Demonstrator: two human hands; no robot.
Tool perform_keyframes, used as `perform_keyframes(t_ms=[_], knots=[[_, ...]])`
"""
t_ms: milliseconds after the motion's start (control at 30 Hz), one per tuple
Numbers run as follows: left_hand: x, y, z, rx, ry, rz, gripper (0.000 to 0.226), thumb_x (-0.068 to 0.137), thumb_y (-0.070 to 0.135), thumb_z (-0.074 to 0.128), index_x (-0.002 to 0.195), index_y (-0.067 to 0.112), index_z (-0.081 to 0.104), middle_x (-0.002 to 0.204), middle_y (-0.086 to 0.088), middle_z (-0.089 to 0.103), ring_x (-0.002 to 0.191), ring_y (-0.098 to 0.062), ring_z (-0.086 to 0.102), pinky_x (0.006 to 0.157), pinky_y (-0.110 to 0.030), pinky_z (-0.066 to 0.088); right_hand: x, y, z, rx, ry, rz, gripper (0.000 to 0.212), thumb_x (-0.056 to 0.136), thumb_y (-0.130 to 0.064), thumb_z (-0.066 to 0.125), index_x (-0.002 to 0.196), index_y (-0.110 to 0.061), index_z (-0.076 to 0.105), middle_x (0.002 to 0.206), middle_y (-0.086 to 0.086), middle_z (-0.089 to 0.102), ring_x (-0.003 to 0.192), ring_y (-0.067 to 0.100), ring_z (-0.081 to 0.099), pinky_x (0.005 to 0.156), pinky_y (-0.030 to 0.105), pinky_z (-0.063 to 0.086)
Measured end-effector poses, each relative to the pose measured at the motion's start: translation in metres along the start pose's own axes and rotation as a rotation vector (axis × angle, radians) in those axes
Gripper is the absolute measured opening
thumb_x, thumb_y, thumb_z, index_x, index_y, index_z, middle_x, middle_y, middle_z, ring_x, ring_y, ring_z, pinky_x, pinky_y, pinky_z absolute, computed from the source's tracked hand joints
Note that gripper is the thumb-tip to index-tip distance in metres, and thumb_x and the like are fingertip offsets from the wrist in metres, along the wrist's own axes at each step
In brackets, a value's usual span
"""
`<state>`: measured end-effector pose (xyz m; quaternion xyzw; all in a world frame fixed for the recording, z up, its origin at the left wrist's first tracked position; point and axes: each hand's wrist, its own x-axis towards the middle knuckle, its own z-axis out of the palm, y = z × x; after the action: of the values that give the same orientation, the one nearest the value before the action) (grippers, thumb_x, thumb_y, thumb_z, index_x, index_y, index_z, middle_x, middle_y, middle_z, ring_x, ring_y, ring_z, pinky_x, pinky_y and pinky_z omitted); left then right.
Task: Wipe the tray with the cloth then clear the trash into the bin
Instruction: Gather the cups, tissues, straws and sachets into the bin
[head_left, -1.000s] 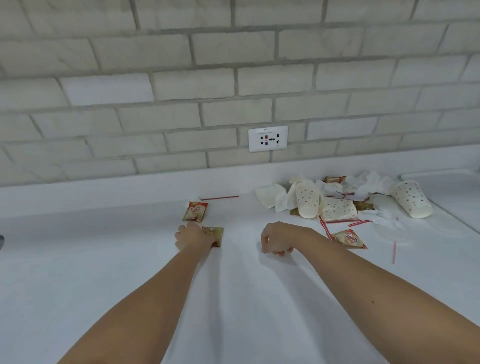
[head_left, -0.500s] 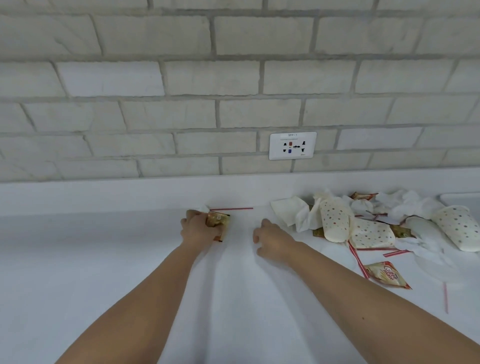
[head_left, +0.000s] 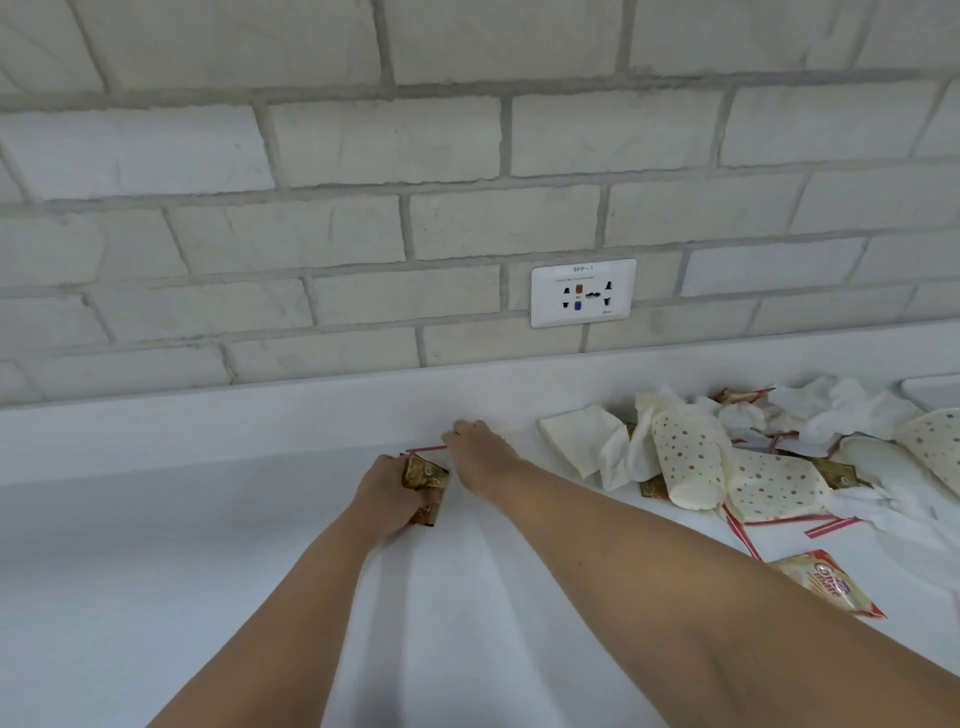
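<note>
Reaching right hand (head_left: 480, 460) onto red stirrer (head_left: 426, 448), lying 9-to-3 at its 9 o'clock; pinch unclear. My left hand (head_left: 387, 493) clutches sachets (head_left: 423, 475).

A wall (head_left: 311, 145) of pale bricks with grey joints fills the view from 9 through 12 to 3 o'clock. A white socket (head_left: 583, 292) sits in it just toward 1 o'clock from the centre, low on the wall. It has a small label along its top, and 1 red and 1 blue mark among black slots. Under the wall a low white upstand (head_left: 234, 421) runs from 9 to 3 o'clock. A white counter (head_left: 130, 597) meets it and spreads from 8 through 6 to 4 o'clock. The light is soft and even, with faint shadows.
</note>
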<state>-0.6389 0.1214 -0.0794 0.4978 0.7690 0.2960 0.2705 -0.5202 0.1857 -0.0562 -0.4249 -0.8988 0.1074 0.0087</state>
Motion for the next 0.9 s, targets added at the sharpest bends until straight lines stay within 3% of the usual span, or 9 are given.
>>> perform_keyframes(t_ms=[133, 267, 333, 400, 433, 500, 567, 700, 900], knots=[[-0.004, 0.006, -0.001, -0.078, -0.063, 0.019, 0.026, 0.076, 0.002, 0.070, 0.074, 0.020, 0.051, 0.083, -0.005, 0.060, 0.084, -0.025, 0.058, 0.068, -0.030, 0.049, -0.003, -0.002, -0.010, 0.014, -0.044, 0.066, 0.030, 0.091, 0.007, 0.044, 0.119, 0.005, 0.055, 0.126, 0.020, 0.049, 0.116, 0.034, 0.051, 0.091, 0.036, 0.044], [-0.011, 0.015, 0.005, -0.161, -0.100, -0.009, 0.032, 0.075, -0.001, 0.071, 0.092, 0.012, 0.046, 0.088, -0.009, 0.058, 0.084, -0.026, 0.056, 0.058, -0.027, 0.047, -0.021, 0.000, -0.020, -0.025, -0.204, 0.093, 0.023, 0.092, -0.003, 0.047, 0.112, 0.003, 0.058, 0.104, 0.018, 0.058, 0.090, 0.028, 0.055, 0.055, 0.026, 0.040], [-0.014, 0.018, 0.008, -0.187, -0.103, -0.029, 0.040, 0.076, -0.001, 0.071, 0.100, 0.011, 0.043, 0.088, -0.008, 0.057, 0.082, -0.025, 0.056, 0.059, -0.027, 0.048, -0.026, 0.002, -0.019, -0.022, -0.246, 0.126, 0.007, 0.092, -0.007, 0.050, 0.093, -0.003, 0.056, 0.085, 0.011, 0.053, 0.082, 0.024, 0.050, 0.047, 0.022, 0.030], [-0.019, 0.021, 0.011, -0.199, -0.102, -0.042, 0.045, 0.076, -0.001, 0.072, 0.106, 0.011, 0.040, 0.087, -0.007, 0.057, 0.083, -0.025, 0.057, 0.063, -0.030, 0.050, -0.032, 0.005, -0.015, -0.034, -0.250, 0.183, 0.020, 0.092, -0.005, 0.049, 0.073, -0.006, 0.047, 0.072, 0.005, 0.044, 0.077, 0.023, 0.050, 0.051, 0.022, 0.033], [-0.020, 0.022, 0.012, -0.210, -0.103, -0.048, 0.047, 0.076, -0.001, 0.072, 0.108, 0.011, 0.039, 0.089, -0.007, 0.057, 0.083, -0.025, 0.057, 0.064, -0.030, 0.051, -0.035, 0.006, -0.011, -0.036, -0.248, 0.215, 0.021, 0.093, -0.003, 0.047, 0.072, -0.006, 0.048, 0.074, 0.006, 0.046, 0.080, 0.023, 0.052, 0.058, 0.023, 0.039], [-0.023, 0.023, 0.013, -0.242, -0.102, -0.067, 0.051, 0.076, -0.002, 0.072, 0.111, 0.011, 0.038, 0.095, -0.011, 0.057, 0.084, -0.025, 0.057, 0.063, -0.030, 0.051, -0.043, 0.007, -0.007, -0.028, -0.197, 0.267, 0.017, 0.094, 0.000, 0.040, 0.101, 0.000, 0.056, 0.103, 0.013, 0.057, 0.104, 0.029, 0.055, 0.082, 0.031, 0.044], [-0.024, 0.024, 0.014, -0.264, -0.090, -0.085, 0.053, 0.075, -0.003, 0.072, 0.112, 0.012, 0.038, 0.099, -0.012, 0.056, 0.088, -0.026, 0.057, 0.063, -0.029, 0.052, -0.048, 0.011, -0.011, -0.045, -0.116, 0.246, 0.033, 0.096, 0.001, 0.035, 0.128, 0.003, 0.043, 0.129, 0.020, 0.048, 0.120, 0.034, 0.049, 0.095, 0.036, 0.042], [-0.024, 0.023, 0.014, -0.207, -0.089, -0.088, 0.043, 0.075, 0.003, 0.074, 0.110, 0.007, 0.049, 0.104, -0.010, 0.058, 0.094, -0.026, 0.059, 0.064, -0.025, 0.050, -0.045, 0.034, -0.042, -0.024, 0.052, 0.235, 0.038, 0.095, 0.007, 0.034, 0.132, 0.008, 0.038, 0.140, 0.023, 0.031, 0.120, 0.037, 0.050, 0.097, 0.039, 0.042], [-0.021, 0.022, 0.016, -0.180, -0.098, -0.074, 0.032, 0.077, 0.003, 0.073, 0.103, 0.004, 0.054, 0.103, -0.013, 0.060, 0.090, -0.026, 0.060, 0.061, -0.022, 0.049, -0.044, 0.093, -0.058, -0.104, 0.161, 0.566, 0.041, 0.095, -0.006, 0.041, 0.135, 0.003, 0.041, 0.137, 0.020, 0.033, 0.124, 0.028, 0.043, 0.101, 0.030, 0.042]])
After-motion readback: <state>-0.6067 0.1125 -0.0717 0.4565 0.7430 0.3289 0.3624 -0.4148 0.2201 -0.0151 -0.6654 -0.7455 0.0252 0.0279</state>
